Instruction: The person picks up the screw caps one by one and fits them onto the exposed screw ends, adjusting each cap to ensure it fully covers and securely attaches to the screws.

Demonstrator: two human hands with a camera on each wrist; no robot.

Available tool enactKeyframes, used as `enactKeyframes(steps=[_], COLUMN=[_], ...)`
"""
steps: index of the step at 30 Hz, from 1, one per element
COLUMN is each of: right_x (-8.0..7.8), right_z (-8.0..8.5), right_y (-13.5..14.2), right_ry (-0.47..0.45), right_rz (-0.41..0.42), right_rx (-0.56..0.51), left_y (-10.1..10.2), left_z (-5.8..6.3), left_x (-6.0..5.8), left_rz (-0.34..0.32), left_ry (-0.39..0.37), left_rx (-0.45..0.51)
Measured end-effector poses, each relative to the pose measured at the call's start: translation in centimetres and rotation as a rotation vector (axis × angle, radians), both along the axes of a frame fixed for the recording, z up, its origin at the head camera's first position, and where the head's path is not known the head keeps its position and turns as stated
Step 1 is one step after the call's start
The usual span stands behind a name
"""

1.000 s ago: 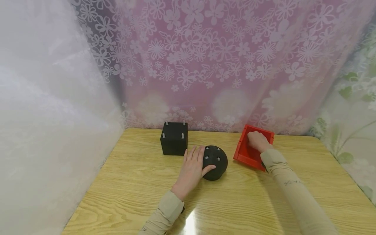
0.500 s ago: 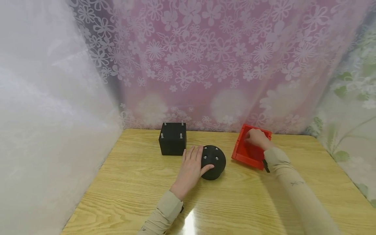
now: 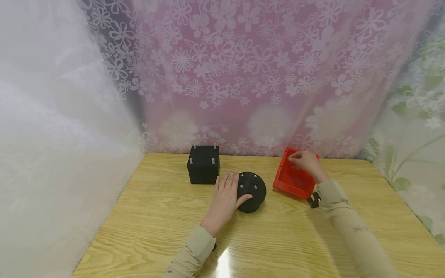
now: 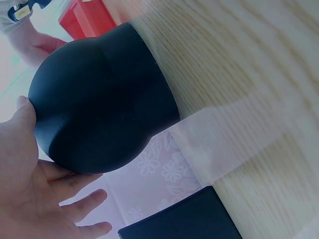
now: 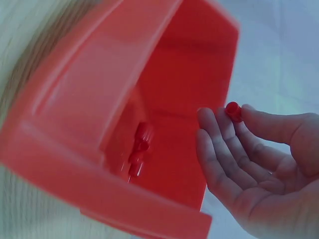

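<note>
My left hand holds the side of a round black block, with the thumb across its near side and the fingers along its left. In the left wrist view this block has a bulging body on a narrower base. Several short screw ends stick up from its top. Over the red bin, my right hand pinches a small hollow red cap between thumb and fingertips. More small red caps lie inside the bin.
To the left of the round block stands a black cube with screws upright at its top corners. Everything stands on a wooden table. A pink flowered curtain hangs along the back edge.
My right hand has risen from deep in the bin to above its opening, and now a red cap shows in its fingers. The left hand keeps its hold on the round block.
</note>
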State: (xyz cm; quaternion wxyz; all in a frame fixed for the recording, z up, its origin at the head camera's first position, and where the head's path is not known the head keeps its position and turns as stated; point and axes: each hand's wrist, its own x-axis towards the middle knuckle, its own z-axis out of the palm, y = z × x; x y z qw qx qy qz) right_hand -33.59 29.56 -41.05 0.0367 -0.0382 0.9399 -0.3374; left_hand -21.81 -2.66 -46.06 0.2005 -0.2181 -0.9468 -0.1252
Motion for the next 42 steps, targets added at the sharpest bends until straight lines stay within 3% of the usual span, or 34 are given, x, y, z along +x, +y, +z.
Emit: enactKeyframes(steps=[5, 17, 32, 42], right_x=[0.9, 3.0, 5.4, 6.0], right_z=[0.3, 0.2, 0.9, 0.6], right_y=[-0.3, -0.8, -3.3, -5.3], right_ry=[-0.020, 0.010, 0.087, 0.104], right_rz=[-0.020, -0.032, -0.012, -0.007], right_rx=[-0.216, -0.434, -0.617, -0.615], left_y=[-0.1, -0.2, -0.2, -0.2], left_z=[-0.1, -0.2, -0.1, -0.2], left_x=[0.0, 0.0, 0.2, 0.1], left_rz=[0.003, -0.004, -0.018, -0.012], left_ry=[0.003, 0.030, 0.061, 0.034], left_rx=[0.004, 0.000, 0.012, 0.001])
